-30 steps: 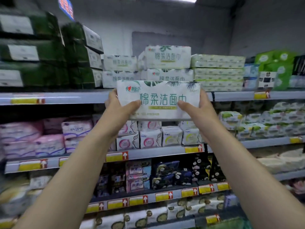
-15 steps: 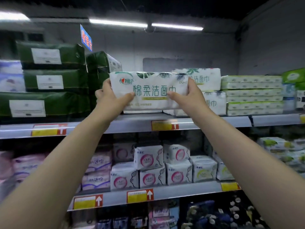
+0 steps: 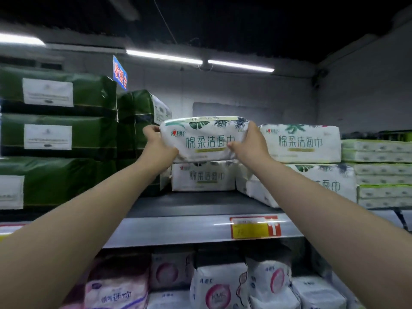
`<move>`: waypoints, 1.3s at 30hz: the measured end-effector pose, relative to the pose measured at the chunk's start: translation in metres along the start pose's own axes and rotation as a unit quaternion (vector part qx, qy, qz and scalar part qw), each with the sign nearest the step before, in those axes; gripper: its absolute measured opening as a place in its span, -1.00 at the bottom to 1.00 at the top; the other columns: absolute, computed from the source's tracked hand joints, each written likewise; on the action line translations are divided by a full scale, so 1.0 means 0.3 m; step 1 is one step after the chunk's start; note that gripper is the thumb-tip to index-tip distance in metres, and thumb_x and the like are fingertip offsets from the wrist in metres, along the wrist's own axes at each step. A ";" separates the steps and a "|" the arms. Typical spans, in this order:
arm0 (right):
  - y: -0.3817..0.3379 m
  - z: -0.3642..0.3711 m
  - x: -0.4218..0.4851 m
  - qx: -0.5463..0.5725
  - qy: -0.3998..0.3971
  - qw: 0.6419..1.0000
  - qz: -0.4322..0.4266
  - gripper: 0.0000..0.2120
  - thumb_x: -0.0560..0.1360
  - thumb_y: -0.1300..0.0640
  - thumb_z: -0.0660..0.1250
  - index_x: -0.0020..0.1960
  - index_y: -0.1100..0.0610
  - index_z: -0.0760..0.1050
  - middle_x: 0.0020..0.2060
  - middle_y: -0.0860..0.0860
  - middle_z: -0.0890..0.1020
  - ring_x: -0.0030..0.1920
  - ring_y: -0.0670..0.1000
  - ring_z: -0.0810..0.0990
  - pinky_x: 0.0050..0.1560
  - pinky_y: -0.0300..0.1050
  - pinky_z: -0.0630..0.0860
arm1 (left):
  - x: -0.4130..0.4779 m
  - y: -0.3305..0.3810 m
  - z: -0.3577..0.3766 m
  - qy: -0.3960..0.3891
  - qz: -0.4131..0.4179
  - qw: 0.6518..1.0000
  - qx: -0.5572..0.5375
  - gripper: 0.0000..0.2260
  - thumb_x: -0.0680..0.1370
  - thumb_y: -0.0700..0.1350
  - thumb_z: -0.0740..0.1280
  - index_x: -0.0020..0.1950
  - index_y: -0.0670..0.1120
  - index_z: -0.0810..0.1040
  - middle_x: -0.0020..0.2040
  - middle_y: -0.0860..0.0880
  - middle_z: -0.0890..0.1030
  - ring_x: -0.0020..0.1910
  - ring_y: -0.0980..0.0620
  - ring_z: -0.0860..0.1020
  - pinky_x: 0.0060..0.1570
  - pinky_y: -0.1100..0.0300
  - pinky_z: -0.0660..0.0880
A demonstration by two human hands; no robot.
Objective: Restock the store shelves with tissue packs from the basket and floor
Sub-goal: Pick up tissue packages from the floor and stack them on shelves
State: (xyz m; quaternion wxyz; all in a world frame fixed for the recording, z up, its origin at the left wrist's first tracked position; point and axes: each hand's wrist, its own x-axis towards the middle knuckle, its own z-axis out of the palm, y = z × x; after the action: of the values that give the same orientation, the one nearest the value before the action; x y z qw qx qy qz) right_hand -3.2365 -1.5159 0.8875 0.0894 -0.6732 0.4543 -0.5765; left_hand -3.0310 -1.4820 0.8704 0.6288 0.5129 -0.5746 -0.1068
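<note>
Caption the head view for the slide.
Left hand and right hand grip a tissue pack above a matching pack on the top shelf.

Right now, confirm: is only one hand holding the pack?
No, the left hand and right hand each grip one end of the tissue pack.

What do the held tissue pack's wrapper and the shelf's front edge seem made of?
Tissue pack: probably thin, slightly glossy plastic film, puckering under the left hand and right hand. Shelf edge: smooth grey, light streak; metal or plastic, unclear.
</note>
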 end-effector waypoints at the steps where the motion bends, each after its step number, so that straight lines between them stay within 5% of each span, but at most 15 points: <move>1: 0.001 0.017 0.033 -0.006 0.013 1.000 0.003 -0.50 0.49 0.15 0.45 0.32 0.16 0.29 0.02 0.03 0.47 0.03 0.02 0.44 -0.05 -0.14 0.34 | 0.037 -0.010 0.010 -0.002 -0.006 1.000 0.001 -0.52 0.54 -0.37 0.24 0.31 -0.06 0.07 0.11 -0.10 0.41 -0.05 0.02 0.51 -0.16 0.20 0.54; 4: 0.020 0.079 0.121 -0.012 0.044 0.999 0.020 -0.52 0.52 0.26 0.39 0.36 0.14 0.28 -0.06 -0.01 0.49 -0.15 -0.07 0.42 -0.27 -0.25 0.33 | 0.152 -0.038 0.041 -0.025 -0.020 0.999 0.001 -0.49 0.54 -0.35 0.27 0.34 -0.05 0.08 0.23 -0.14 0.41 0.16 -0.10 0.51 0.07 0.00 0.58; 9: 0.092 0.215 0.260 0.006 0.057 0.997 0.060 -0.55 0.52 0.33 0.37 0.33 0.19 0.28 0.20 0.12 0.54 -0.03 -0.01 0.41 -0.09 -0.16 0.36 | 0.312 -0.106 0.107 -0.041 -0.013 0.998 0.039 -0.36 0.50 -0.34 0.31 0.48 -0.05 0.09 0.30 -0.13 0.44 0.19 -0.09 0.46 0.07 0.02 0.53; 12: 0.163 0.286 0.319 0.001 0.054 0.995 0.083 -0.56 0.51 0.30 0.39 0.31 0.21 0.30 0.19 0.13 0.55 0.12 0.12 0.54 -0.05 -0.16 0.38 | 0.341 -0.162 0.143 -0.067 -0.017 0.992 0.109 -0.22 0.52 -0.30 0.30 0.58 0.02 -0.08 0.54 -0.10 0.13 0.34 -0.09 0.32 0.16 0.13 0.47; 15: 0.233 0.339 0.354 0.004 0.057 0.996 0.067 -0.62 0.52 0.27 0.35 0.28 0.21 0.32 0.17 0.12 0.55 0.16 0.13 0.54 -0.01 -0.18 0.36 | 0.358 -0.218 0.155 -0.130 -0.010 0.975 0.180 -0.14 0.58 -0.20 0.27 0.56 0.05 -0.36 0.60 0.00 -0.20 0.57 -0.10 -0.02 0.43 0.11 0.16; 22: 0.261 0.387 0.376 -0.145 0.076 0.986 0.037 -0.45 0.56 0.11 0.35 0.46 0.20 0.23 0.35 0.18 0.24 0.32 0.18 0.32 0.30 -0.04 0.32 | 0.377 -0.256 0.173 -0.141 -0.009 0.972 0.187 -0.06 0.55 -0.20 0.31 0.53 0.03 -0.45 0.59 0.00 -0.27 0.57 -0.04 -0.06 0.43 0.14 0.10; 27: 0.261 0.386 0.349 -0.187 0.038 0.982 -0.002 -0.40 0.56 0.27 0.27 0.53 0.19 0.10 0.33 0.18 0.28 0.28 0.15 0.37 0.22 -0.13 0.34 | 0.382 -0.275 0.176 -0.174 -0.015 0.959 0.225 -0.06 0.56 -0.16 0.31 0.51 0.04 -0.47 0.57 0.00 -0.34 0.58 -0.06 -0.16 0.47 0.07 0.06; 34: 0.153 0.287 0.291 -0.189 -0.018 0.981 -0.041 -0.55 0.56 0.13 0.30 0.38 0.20 0.27 0.30 0.15 0.34 0.28 0.18 0.40 0.20 0.01 0.39 | 0.304 -0.170 0.141 -0.173 -0.010 0.937 0.303 -0.13 0.57 -0.05 0.31 0.57 -0.03 -0.34 0.58 -0.07 -0.32 0.57 -0.08 -0.23 0.51 0.02 -0.07; 39: 0.107 0.125 0.134 -0.280 -0.060 0.945 -0.162 -0.45 0.62 -0.04 0.20 0.53 0.14 0.17 0.45 0.11 0.31 0.45 0.11 0.27 0.42 0.02 0.12 | 0.133 -0.071 0.123 -0.174 0.047 0.921 0.346 -0.17 0.59 0.09 0.29 0.59 -0.12 -0.22 0.60 -0.12 -0.18 0.56 -0.07 -0.27 0.54 -0.04 -0.17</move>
State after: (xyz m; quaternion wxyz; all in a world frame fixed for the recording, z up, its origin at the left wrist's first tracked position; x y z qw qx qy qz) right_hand -3.2237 -1.5781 0.8829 -0.1695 -0.7690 0.4761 -0.3915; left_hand -3.0395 -1.5398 0.8716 0.3064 0.6440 -0.6997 0.0412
